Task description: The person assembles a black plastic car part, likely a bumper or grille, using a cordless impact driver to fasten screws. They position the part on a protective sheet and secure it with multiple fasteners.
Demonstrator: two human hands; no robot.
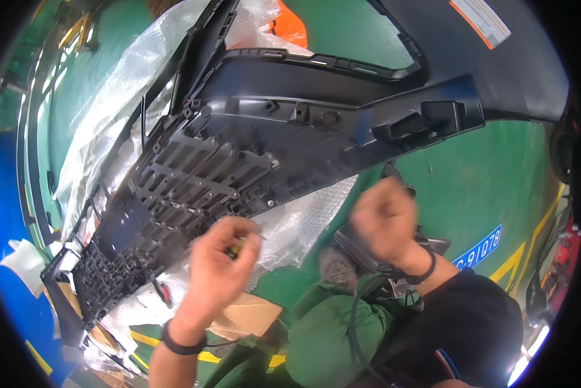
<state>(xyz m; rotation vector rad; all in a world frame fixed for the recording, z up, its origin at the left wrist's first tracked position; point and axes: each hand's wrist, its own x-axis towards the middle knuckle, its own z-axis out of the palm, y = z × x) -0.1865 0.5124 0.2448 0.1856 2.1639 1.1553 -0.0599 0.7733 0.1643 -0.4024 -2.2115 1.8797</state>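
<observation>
Fastener work is proceeding: left hand is pinching a small yellowish part beneath the black grille panel, right hand is hovering fisted, seemingly empty; seating needs alignment.

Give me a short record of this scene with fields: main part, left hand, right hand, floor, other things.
main part: large black plastic grille panel, lying on clear plastic wrap
left hand: left hand at the panel's lower edge, pinching a small yellowish thing, too small to tell
right hand: right hand closed in a fist, blurred, apart from the panel
floor: green floor with yellow lines
other things: cardboard piece; black wristbands
</observation>
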